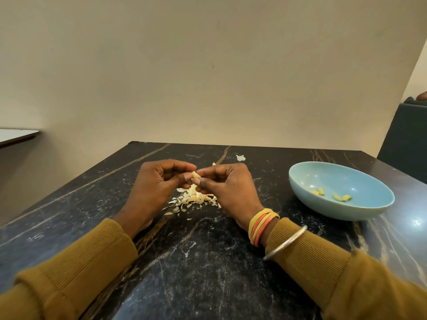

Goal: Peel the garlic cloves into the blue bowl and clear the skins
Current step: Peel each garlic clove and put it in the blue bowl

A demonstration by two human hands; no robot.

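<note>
While curled above the skins (194,199), left hand (157,183) and right hand (228,188) both pinch one garlic clove (196,176) at the fingertips.

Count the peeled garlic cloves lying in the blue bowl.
4 cloves in the blue bowl: two close together left of centre, two more to their right. A small one could hide behind them.

— The garlic clove (196,177)?
— Pale, pinched just above the loose heap of papery skins (196,199).
— And the blue bowl (335,174)?
— Upright, well right of it, with four peeled cloves (337,197) inside.
</note>
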